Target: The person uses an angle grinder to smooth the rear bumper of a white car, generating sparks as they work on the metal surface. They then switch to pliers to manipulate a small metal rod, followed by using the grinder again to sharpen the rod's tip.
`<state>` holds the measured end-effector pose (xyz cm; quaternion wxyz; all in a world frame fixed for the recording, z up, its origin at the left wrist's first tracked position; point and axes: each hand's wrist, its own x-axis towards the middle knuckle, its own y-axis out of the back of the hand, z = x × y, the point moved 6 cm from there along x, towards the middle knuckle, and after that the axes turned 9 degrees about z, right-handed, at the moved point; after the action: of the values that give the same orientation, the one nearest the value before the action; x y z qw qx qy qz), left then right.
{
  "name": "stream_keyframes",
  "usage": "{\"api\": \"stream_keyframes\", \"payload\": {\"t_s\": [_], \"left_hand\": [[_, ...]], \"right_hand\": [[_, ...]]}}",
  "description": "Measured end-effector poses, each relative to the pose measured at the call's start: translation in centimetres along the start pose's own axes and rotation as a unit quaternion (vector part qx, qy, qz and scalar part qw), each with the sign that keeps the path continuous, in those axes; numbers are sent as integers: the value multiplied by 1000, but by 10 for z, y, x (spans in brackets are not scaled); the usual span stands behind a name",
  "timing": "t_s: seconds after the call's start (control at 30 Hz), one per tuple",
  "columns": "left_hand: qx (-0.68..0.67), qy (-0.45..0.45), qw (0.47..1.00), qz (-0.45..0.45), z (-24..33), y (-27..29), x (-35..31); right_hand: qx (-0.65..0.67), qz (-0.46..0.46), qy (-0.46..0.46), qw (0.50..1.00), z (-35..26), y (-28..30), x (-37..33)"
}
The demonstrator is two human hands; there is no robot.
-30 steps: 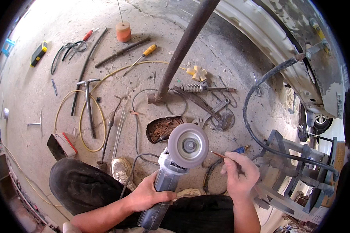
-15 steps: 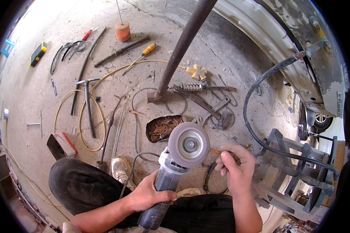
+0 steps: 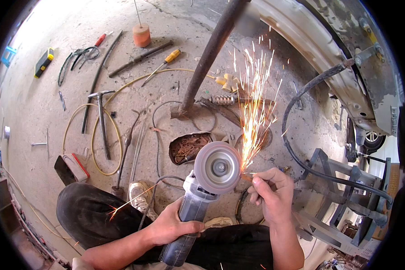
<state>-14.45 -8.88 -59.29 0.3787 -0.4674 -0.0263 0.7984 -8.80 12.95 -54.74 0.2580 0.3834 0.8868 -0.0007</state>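
My left hand [image 3: 176, 224] is wrapped round the body of a grey angle grinder [image 3: 187, 229]. Its round disc [image 3: 207, 167] faces up in front of my knees. At the disc's right edge, my right hand [image 3: 273, 191] pinches a small rusty-brown metal piece [image 3: 246, 177] between thumb and fingers. The piece meets the disc's rim, and bright orange sparks [image 3: 255, 121] spray up and away from that spot. Just beyond the disc, a cut-open container [image 3: 172, 150] holds many similar rusty pieces.
A thick rusty pipe [image 3: 209, 54] rises from the floor ahead. A hammer [image 3: 101, 121], a yellow-handled screwdriver [image 3: 162, 66] and a yellow hose [image 3: 135, 82] lie to the left. A black hose [image 3: 287, 130] arcs past a grey metal frame [image 3: 333, 216] at right.
Sparks now fly from the disc's right edge, where none showed before. My right hand has shifted slightly left, bringing the metal piece against the disc. My left hand keeps its grip.
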Motion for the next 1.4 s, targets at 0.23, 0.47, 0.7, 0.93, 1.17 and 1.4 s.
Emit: {"api": "stream_keyframes", "payload": {"t_s": [0.23,0.47,0.7,0.93,1.17,1.4], "left_hand": [[1,0,1000,-5,-3,2,0],[16,-4,1000,4,-4,3,0],[6,1,1000,-1,-3,2,-1],[10,-4,1000,0,-5,2,0],[8,9,1000,-3,-6,2,0],[3,0,1000,0,-3,2,-2]], "right_hand": [[-7,-7,3,1000,1,0,0],[-19,-5,-3,1000,1,-1,0],[-16,-5,-3,1000,2,-2,0],[-22,-6,-8,1000,1,-2,-1],[-17,-19,-13,1000,4,-2,-2],[35,-6,65,997,-15,3,-12]]}}
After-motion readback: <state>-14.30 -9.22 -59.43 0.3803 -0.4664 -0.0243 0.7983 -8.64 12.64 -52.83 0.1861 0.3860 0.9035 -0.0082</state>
